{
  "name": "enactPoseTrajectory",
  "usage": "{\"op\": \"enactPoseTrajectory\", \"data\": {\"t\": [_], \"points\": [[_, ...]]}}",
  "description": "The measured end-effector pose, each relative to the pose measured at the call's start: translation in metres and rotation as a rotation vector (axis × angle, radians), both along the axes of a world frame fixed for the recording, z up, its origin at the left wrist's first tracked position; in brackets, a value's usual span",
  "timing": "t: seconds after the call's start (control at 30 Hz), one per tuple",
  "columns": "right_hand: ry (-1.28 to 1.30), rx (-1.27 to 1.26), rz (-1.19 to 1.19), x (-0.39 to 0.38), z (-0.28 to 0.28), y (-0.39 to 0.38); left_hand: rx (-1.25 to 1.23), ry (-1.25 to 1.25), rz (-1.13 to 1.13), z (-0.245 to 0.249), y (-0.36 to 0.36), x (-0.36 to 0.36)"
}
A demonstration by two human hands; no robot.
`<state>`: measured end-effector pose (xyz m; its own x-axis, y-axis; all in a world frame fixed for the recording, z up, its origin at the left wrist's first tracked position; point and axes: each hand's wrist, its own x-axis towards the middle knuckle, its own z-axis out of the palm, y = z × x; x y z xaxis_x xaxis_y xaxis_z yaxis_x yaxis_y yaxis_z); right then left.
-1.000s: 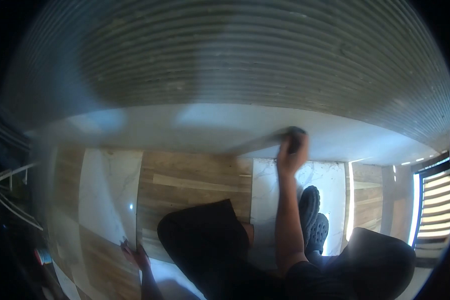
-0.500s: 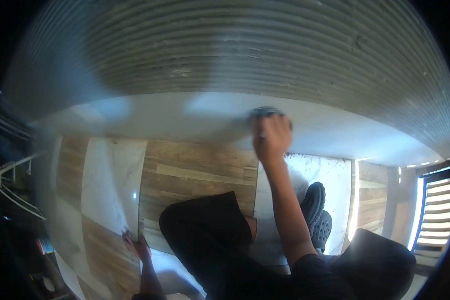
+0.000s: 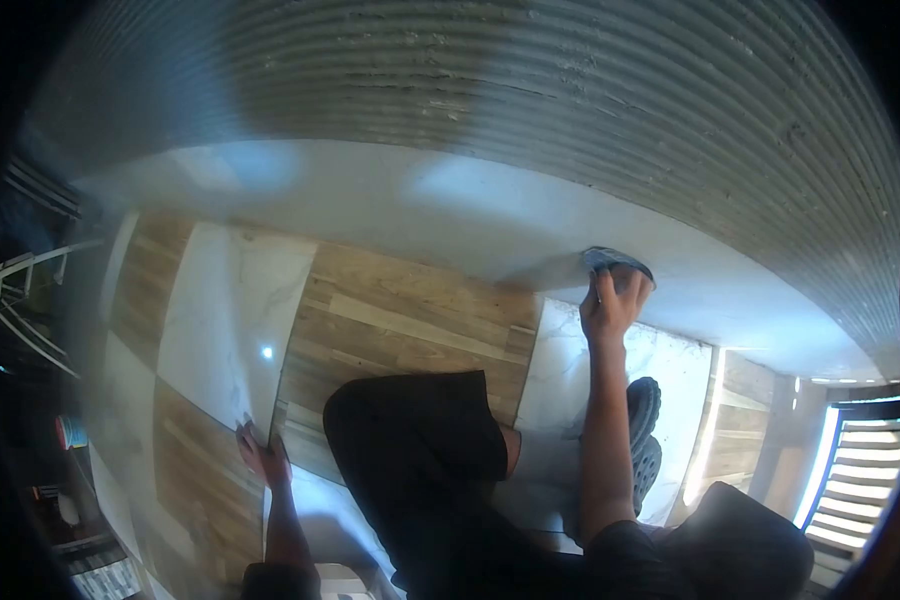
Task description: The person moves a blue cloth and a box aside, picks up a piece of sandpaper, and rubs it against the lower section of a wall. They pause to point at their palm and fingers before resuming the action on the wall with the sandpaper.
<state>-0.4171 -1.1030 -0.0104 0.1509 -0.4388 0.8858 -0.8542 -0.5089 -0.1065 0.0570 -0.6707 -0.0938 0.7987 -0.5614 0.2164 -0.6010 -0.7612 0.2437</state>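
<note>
My right hand (image 3: pixel 610 308) grips a dark, rounded, flat tool (image 3: pixel 602 257) with a lighter greyish side; its exact kind I cannot tell. The tool lies against the smooth pale band (image 3: pixel 500 215) at the bottom of the wall, low down near the floor. Off to the left, my left hand (image 3: pixel 263 456) is spread on the tiled floor, its fingers reaching over the joint between a wood-look tile (image 3: pixel 207 462) and a white marbled one (image 3: pixel 232 310).
Ridged grey wall (image 3: pixel 410 70) rises above the pale band. My bent knee (image 3: pixel 410 425) and a dark clog (image 3: pixel 646 470) are close below. White metal racks (image 3: pixel 30 270) and small items stand far left; a slatted opening (image 3: pixel 860 470) lets in light at right.
My right hand has moved the tool right and slightly down along the pale band. The camera view has tilted a little; my left hand stays on the floor.
</note>
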Motion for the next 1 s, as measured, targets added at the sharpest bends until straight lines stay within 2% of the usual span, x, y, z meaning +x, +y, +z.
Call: {"op": "enactPoseTrajectory", "data": {"t": [0.07,0.1,0.17,0.2,0.23,0.3,0.33,0.4,0.43,0.5,0.53,0.57,0.63,0.7,0.8,0.83,0.9,0.93,0.97,1.0], "points": [[-0.226,0.039,-0.062,0.006,-0.009,0.004,-0.019,0.023,0.002,0.002,-0.002,-0.002],[-0.224,0.043,-0.054,0.013,-0.019,0.005,-0.042,0.040,0.009,0.003,-0.002,-0.003],[-0.599,0.124,-0.184,0.020,-0.054,0.007,-0.021,0.012,0.001,0.000,0.008,-0.002],[-0.280,0.262,-0.077,0.011,-0.087,0.011,-0.013,-0.021,-0.025,-0.002,0.005,0.001],[-0.165,0.325,-0.004,0.028,-0.071,0.022,-0.025,-0.018,-0.031,-0.003,0.000,0.002],[-0.250,0.423,0.182,0.038,-0.077,0.027,-0.040,-0.005,-0.023,-0.002,0.001,0.001],[-0.243,0.432,0.196,0.046,-0.073,0.034,-0.033,-0.001,-0.007,0.001,0.003,-0.001],[-0.958,0.757,0.045,0.059,-0.066,0.051,0.006,0.034,0.019,0.006,0.001,-0.004],[-0.939,0.773,0.057,0.061,-0.078,0.057,0.012,0.046,0.041,0.006,0.001,-0.004],[-1.387,0.838,0.171,0.062,-0.107,0.065,0.010,-0.019,0.019,0.002,0.001,-0.002],[-1.611,0.830,0.167,0.071,-0.102,0.070,0.016,-0.005,0.045,0.000,0.002,-0.002],[-1.590,0.856,0.179,0.072,-0.106,0.069,0.008,-0.015,0.039,-0.002,0.003,0.000],[-1.953,0.972,0.117,0.069,-0.119,0.064,0.011,-0.018,0.065,-0.004,0.005,0.001],[-2.009,1.000,0.181,0.064,-0.121,0.054,-0.006,-0.050,0.030,-0.006,0.004,0.003],[-2.336,1.005,0.113,0.050,-0.135,0.027,-0.006,-0.046,0.044,-0.014,0.008,0.007],[-2.320,1.027,0.115,0.046,-0.140,0.020,-0.004,-0.039,0.063,-0.013,0.007,0.007],[-2.493,0.949,0.044,0.038,-0.144,0.004,0.000,-0.028,0.042,-0.010,0.005,0.007],[-2.482,0.967,0.047,0.027,-0.140,-0.005,0.023,-0.050,0.037,-0.014,0.008,0.009],[-2.651,0.965,0.209,0.016,-0.127,-0.012,0.023,-0.047,0.051,-0.012,0.006,0.008],[-2.667,0.974,0.321,0.009,-0.118,-0.013,0.017,-0.028,0.055,-0.009,0.004,0.007]]}}
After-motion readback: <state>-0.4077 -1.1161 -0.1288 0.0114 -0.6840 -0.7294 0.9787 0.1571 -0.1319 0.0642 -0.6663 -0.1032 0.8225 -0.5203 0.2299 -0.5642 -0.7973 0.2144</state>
